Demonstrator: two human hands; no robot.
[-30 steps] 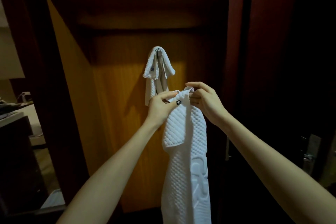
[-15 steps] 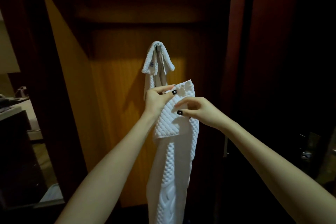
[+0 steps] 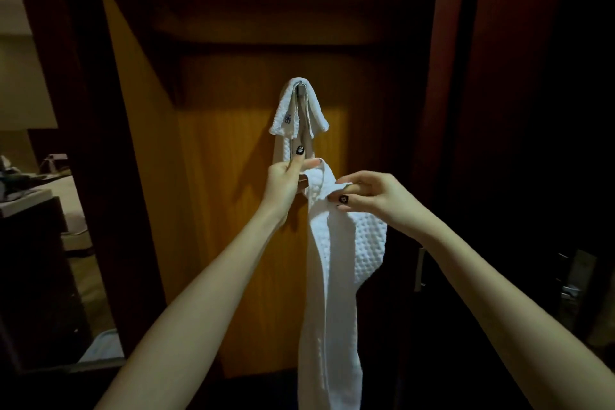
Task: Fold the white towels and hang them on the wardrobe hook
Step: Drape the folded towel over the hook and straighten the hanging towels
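— White towel (image 3: 336, 276): what's changed since half a second ago?
— Its top, spread wide then, is bunched narrow. The left grip (image 3: 286, 180) holds the top edge, one finger raised; the right grip (image 3: 376, 200) pinches the fold beside it, just below the hook (image 3: 300, 87).
— And the wardrobe (image 3: 233, 243)?
— One folded towel (image 3: 289, 111) already drapes its hook; the second looks nearly ready to hang.

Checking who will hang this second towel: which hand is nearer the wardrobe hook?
Left. The left hand is just below the hook, in front of the hung towel. The right hand is lower and further right, pinching the held towel.
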